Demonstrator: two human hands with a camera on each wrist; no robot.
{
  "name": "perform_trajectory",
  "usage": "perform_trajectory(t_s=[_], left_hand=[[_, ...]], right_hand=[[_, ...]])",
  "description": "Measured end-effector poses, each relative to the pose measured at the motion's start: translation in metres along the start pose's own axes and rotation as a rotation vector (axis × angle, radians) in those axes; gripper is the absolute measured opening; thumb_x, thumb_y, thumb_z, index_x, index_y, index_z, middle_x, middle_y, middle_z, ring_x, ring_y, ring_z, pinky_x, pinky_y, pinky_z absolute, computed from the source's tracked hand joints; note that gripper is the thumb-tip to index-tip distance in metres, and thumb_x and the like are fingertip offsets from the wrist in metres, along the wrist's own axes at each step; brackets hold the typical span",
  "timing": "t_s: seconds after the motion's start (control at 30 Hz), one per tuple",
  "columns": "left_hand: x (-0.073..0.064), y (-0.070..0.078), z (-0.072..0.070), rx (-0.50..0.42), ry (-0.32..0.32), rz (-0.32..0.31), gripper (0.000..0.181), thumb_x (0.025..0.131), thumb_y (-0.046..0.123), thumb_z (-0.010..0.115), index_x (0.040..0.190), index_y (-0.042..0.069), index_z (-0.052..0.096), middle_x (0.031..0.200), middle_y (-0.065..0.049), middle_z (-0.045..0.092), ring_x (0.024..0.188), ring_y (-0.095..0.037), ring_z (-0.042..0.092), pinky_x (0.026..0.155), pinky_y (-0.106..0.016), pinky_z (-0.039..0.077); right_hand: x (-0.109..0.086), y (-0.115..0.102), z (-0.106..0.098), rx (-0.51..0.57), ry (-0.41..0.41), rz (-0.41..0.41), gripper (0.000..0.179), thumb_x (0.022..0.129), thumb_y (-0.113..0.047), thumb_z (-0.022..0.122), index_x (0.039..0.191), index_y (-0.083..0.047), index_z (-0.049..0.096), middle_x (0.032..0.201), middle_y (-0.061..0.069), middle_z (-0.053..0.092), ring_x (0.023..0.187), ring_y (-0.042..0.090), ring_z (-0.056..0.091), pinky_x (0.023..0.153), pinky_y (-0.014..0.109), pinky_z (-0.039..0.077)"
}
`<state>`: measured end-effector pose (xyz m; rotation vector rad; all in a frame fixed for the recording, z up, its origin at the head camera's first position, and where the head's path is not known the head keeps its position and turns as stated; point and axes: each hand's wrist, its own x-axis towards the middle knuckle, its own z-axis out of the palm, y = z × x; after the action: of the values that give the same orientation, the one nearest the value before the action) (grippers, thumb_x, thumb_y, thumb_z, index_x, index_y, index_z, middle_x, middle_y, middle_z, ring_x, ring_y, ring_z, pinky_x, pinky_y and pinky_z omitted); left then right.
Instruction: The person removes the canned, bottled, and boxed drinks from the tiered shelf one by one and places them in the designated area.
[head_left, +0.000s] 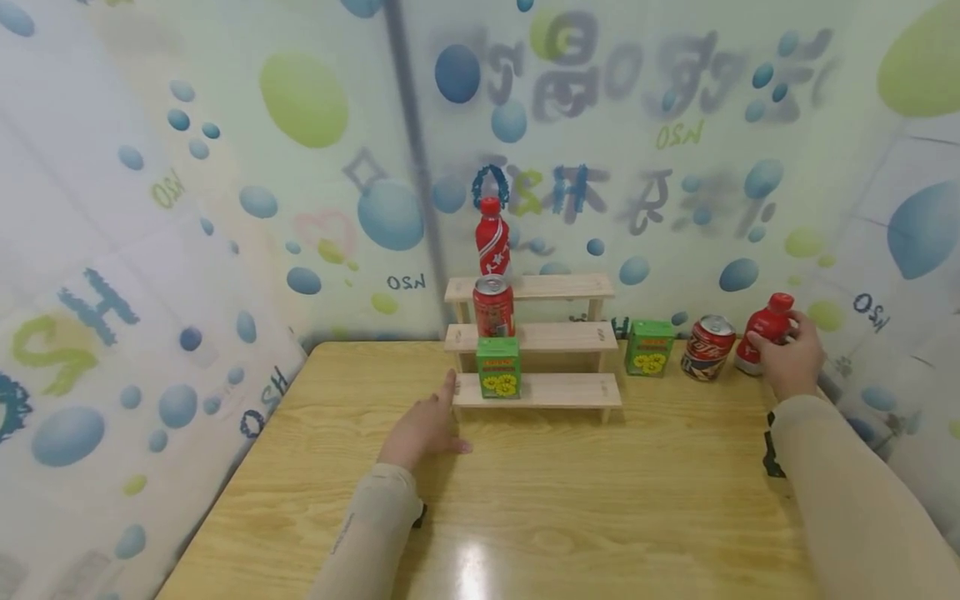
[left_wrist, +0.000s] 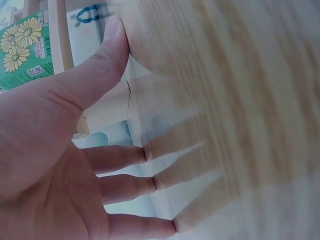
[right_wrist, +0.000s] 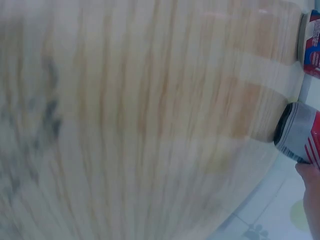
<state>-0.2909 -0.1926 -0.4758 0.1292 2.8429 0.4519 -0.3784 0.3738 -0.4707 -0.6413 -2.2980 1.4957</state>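
Observation:
At the table's far right, my right hand (head_left: 797, 358) grips a red plastic bottle (head_left: 767, 323) with a red cap. The bottle leans slightly, and its dark base (right_wrist: 285, 125) is at the tabletop in the right wrist view. Beside it on the left stands a red drink can (head_left: 708, 348), then a green box with yellow flowers (head_left: 649, 348). My left hand (head_left: 423, 429) rests on the table by the left end of a three-step wooden shelf (head_left: 562, 390). Its fingers are spread, the fingertips touch the wood, and it holds nothing.
On the shelf's left side, one above another, stand a green flower box (head_left: 499, 368) on the bottom step, a red can (head_left: 493, 308) on the middle and a red bottle (head_left: 492, 242) on top. A patterned curtain (head_left: 360, 275) hangs behind the wooden table (head_left: 570, 508).

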Motion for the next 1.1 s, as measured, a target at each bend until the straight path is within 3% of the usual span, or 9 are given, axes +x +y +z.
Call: perform_trajectory(t_s=[0.3,0.53,0.67,0.83,1.1], left_hand=[[-0.002,0.001,0.000,-0.016,-0.003,-0.001,0.136,0.081,0.047,0.090,0.173,0.019,-0.007,0.168,-0.032,0.036,0.150,-0.060,0.039,0.126,-0.066,0.037],[-0.002,0.001,0.000,-0.018,0.002,-0.009,0.136,0.081,0.047,0.090,0.173,0.020,-0.006,0.167,-0.033,0.036,0.150,-0.060,0.039,0.125,-0.067,0.038],[-0.002,0.001,0.001,-0.024,0.004,-0.014,0.136,0.080,0.047,0.090,0.173,0.020,-0.006,0.167,-0.034,0.036,0.151,-0.060,0.039,0.124,-0.068,0.038],[-0.002,0.000,0.002,-0.036,-0.006,-0.022,0.137,0.080,0.046,0.091,0.173,0.021,-0.007,0.168,-0.035,0.034,0.150,-0.060,0.039,0.123,-0.069,0.039],[-0.002,0.001,0.001,-0.010,0.002,-0.014,0.136,0.081,0.049,0.089,0.173,0.020,-0.008,0.167,-0.034,0.035,0.151,-0.059,0.040,0.123,-0.067,0.040]], right_hand=[[0.000,0.005,-0.010,-0.038,-0.102,-0.040,0.086,0.108,-0.023,0.059,0.170,-0.011,0.000,0.177,0.026,0.016,0.162,0.050,0.024,0.126,0.069,0.032],[-0.002,0.003,-0.015,-0.061,-0.123,-0.042,0.087,0.106,-0.023,0.061,0.170,-0.008,0.003,0.176,0.029,0.017,0.159,0.054,0.028,0.124,0.071,0.036],[-0.001,-0.004,-0.024,-0.108,-0.123,-0.065,0.088,0.106,-0.032,0.061,0.170,-0.004,0.008,0.173,0.031,0.023,0.155,0.054,0.035,0.122,0.071,0.040],[0.002,-0.022,-0.035,-0.136,-0.102,-0.104,0.090,0.105,-0.043,0.059,0.170,-0.006,0.011,0.174,0.028,0.025,0.154,0.052,0.035,0.121,0.069,0.041],[0.000,-0.074,-0.042,-0.099,-0.097,-0.176,0.087,0.104,-0.049,0.060,0.170,-0.012,0.018,0.176,0.022,0.025,0.158,0.045,0.031,0.126,0.065,0.037]])
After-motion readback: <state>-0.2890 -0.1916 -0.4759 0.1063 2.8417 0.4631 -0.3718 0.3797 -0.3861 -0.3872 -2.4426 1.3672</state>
